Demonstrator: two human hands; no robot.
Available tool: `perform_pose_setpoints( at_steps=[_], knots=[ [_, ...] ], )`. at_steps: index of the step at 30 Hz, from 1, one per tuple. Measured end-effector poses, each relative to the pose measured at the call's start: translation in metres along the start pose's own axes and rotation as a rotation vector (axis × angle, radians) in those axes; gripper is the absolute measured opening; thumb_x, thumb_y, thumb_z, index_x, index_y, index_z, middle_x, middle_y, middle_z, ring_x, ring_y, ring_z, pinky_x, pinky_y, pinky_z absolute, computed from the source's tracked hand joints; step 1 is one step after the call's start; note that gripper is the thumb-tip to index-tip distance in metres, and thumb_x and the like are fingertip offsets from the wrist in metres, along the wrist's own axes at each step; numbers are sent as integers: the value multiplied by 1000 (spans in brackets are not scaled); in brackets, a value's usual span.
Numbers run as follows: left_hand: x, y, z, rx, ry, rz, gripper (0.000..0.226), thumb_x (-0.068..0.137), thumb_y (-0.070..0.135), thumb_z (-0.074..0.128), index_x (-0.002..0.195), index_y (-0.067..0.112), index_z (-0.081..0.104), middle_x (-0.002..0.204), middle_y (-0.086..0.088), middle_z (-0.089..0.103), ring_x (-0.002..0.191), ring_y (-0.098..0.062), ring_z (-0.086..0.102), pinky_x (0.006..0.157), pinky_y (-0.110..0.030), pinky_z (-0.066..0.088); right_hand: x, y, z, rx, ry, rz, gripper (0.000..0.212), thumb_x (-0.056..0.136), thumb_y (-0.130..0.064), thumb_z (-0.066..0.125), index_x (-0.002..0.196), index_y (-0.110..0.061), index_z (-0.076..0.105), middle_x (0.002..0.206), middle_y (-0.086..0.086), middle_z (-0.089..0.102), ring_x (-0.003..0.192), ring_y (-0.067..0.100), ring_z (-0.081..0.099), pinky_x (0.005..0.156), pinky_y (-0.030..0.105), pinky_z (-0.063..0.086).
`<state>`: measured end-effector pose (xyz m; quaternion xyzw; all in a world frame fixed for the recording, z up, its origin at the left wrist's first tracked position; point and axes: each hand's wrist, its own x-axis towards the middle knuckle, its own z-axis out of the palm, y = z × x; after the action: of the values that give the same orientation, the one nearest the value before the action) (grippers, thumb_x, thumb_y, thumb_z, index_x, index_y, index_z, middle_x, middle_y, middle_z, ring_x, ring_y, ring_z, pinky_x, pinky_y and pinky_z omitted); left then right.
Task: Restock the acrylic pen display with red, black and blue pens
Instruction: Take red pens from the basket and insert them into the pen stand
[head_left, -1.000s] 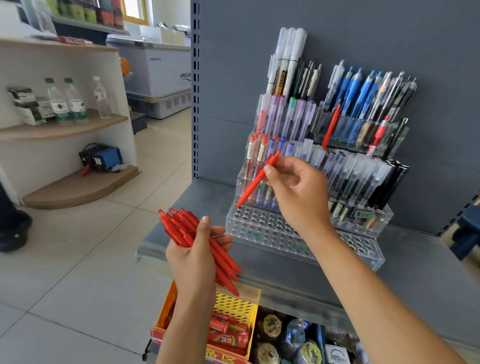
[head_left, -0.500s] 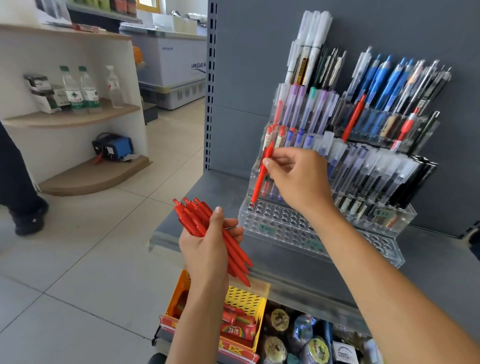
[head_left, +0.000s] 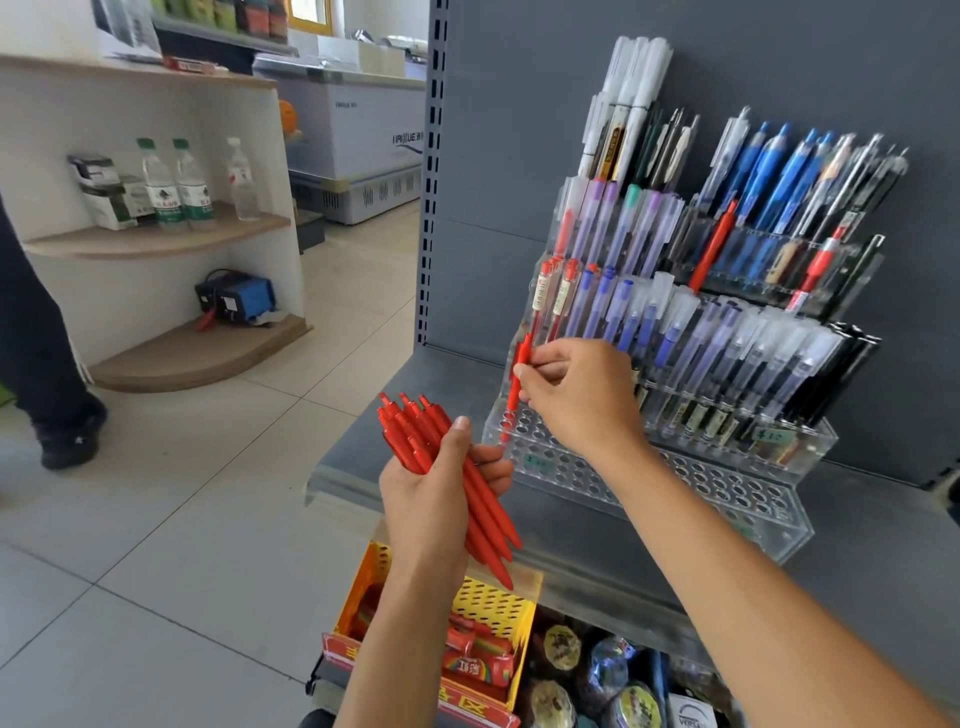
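Red pen, nearly upright with its tip down at the front-left holes of the acrylic display, is pinched by the right hand, while the left hand grips a bundle slanting up-left.

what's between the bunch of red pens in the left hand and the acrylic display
In the head view, only a narrow strip of bare grey shelf separates the bunch of red pens from the acrylic display; nothing stands there.
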<state>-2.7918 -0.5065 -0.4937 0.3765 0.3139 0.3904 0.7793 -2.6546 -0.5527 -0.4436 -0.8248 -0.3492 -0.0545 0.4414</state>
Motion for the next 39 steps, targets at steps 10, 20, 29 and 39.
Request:
perform_pose_setpoints(
  at_steps=[10,20,29,39],
  knots=[
    [-11,14,-10,136,-596,-249,20,85,19,70,89,0,67,72,-20,69,57,-26,69,55,-33,59,-43,-17,-45,330,-282,243,16,84,-40,79,88,-25,81,76,-9,76,70,1,68,73,26,53],
    [-12,12,-17,214,-950,-327,11,93,15,67,92,9,76,81,-20,73,60,-23,72,58,-31,61,-73,-11,-72,303,-550,270,9,84,-29,80,84,-20,83,77,-8,77,76,-3,70,73,16,47],
    [-6,8,-15,193,-866,-271,25,94,21,66,107,1,72,92,-23,73,72,-28,74,67,-34,63,-74,-1,-65,438,-460,289,10,84,-23,79,92,-20,81,89,0,79,86,11,73,75,22,57],
    [5,13,-13,-31,-304,-164,21,93,12,64,95,-8,64,81,-26,74,69,-30,75,60,-34,63,-53,-11,-72,760,6,121,18,71,-20,77,89,-17,78,82,5,78,72,15,73,69,20,59]
  ],
)
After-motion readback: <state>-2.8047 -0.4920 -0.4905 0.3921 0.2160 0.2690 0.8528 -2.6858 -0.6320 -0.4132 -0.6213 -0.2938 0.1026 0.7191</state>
